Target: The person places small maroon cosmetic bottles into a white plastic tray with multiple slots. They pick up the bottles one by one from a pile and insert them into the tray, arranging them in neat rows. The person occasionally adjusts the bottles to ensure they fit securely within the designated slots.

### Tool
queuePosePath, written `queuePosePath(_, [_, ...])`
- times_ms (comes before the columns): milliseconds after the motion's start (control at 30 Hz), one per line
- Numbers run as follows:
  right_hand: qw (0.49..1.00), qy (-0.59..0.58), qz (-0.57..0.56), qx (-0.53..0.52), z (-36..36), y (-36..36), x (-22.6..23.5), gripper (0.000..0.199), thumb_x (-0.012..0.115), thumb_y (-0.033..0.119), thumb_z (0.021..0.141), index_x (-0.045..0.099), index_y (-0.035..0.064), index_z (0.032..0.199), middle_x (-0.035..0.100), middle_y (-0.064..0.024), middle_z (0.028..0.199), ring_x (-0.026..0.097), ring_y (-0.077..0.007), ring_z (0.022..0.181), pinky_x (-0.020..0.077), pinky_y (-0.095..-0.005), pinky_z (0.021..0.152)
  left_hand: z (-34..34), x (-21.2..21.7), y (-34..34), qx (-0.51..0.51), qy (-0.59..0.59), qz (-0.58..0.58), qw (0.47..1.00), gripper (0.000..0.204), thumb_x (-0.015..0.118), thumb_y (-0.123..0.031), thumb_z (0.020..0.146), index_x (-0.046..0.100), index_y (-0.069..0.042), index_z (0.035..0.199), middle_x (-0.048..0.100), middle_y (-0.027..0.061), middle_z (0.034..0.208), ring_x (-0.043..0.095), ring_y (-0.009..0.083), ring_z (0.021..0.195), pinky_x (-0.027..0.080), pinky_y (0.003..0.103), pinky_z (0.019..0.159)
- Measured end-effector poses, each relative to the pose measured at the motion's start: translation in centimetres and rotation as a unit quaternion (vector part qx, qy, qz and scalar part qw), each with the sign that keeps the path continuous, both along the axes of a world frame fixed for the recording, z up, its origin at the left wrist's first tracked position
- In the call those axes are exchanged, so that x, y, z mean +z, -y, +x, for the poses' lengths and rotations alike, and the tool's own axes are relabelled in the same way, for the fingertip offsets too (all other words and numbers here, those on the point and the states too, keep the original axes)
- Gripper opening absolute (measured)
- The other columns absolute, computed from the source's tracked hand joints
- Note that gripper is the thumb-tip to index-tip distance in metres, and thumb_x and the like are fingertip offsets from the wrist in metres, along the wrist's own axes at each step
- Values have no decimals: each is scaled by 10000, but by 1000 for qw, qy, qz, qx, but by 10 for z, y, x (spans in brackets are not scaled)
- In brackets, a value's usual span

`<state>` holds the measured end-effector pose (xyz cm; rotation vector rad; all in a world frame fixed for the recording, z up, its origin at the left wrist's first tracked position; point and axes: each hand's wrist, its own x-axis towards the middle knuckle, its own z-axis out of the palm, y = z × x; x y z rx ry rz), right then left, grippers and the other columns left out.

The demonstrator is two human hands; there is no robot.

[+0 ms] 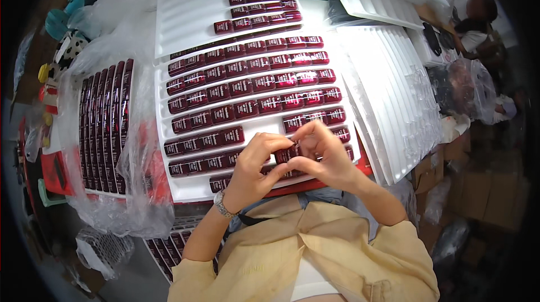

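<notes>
Over the near part of a white grooved tray [259, 136], both my hands hold one small, glossy dark-red rectangular piece [286, 154] with pale print. My left hand [257, 162] pinches it from the left, thumb and fingers closed. From the other side, my right hand [329, 158] grips it with curled thumb and index finger; its exact contact is partly hidden. Rows of similar dark-red pieces [246, 105] lie in the tray's grooves around my hands. Bare white grooves show between the pieces just beyond my fingers.
Another white tray [188, 15], part-filled with dark-red pieces, lies beyond. Clear plastic wraps a filled tray [106, 127] at left. White grooved trays [388, 99] are stacked at right, near cardboard boxes [486, 195]. A person [478, 12] is at the far right.
</notes>
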<state>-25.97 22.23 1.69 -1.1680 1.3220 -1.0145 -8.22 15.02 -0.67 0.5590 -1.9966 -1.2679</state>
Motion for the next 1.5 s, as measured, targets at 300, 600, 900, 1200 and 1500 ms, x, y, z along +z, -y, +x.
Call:
queuePosePath(300, [951, -246, -116, -150, -39, -1, 4, 175, 691, 108, 833, 596, -3, 930, 638, -120, 751, 646, -186, 664, 500, -308, 587, -27, 0, 14, 116, 211, -194, 951, 308, 718, -24, 704, 611, -19, 993, 542, 126, 965, 553, 322, 887, 451, 407, 765])
queuePosePath(600, [700, -613, -144, -336, -230, -7, 23, 294, 735, 147, 771, 606, 37, 1011, 628, -134, 1003, 592, -306, 923, 468, -400, 808, 23, 6, 4, 43, 246, -205, 946, 401, 768, -90, 668, 661, -15, 1047, 565, 103, 934, 516, 266, 856, 437, 365, 738])
queuePosePath(900, [711, -648, -95, -255, -316, -40, -28, 254, 686, 151, 832, 572, 52, 1036, 601, -155, 1017, 584, -319, 938, 470, -407, 807, 29, -3, 6, 67, 223, -181, 956, 312, 753, -69, 694, 675, -36, 995, 558, 79, 910, 509, 262, 845, 381, 377, 795])
queuePosePath(1200, [915, 149, -84, -365, -223, 11, 1, 219, 660, 140, 851, 627, 8, 1023, 630, -66, 794, 538, -96, 580, 409, -207, 527, 10, -3, 9, 141, 25, 71, 987, 329, 660, 67, 791, 585, -16, 1101, 571, 53, 1082, 531, 111, 913, 436, 242, 796])
queuePosePath(1500, [967, 104, -111, -205, -72, 69, 11, 157, 725, 81, 813, 670, 17, 945, 654, -11, 745, 505, -7, 562, 396, -162, 505, -43, -4, 18, 117, -78, 99, 985, 359, 747, -29, 760, 626, -34, 1098, 597, 59, 1004, 580, 130, 868, 481, 262, 778])
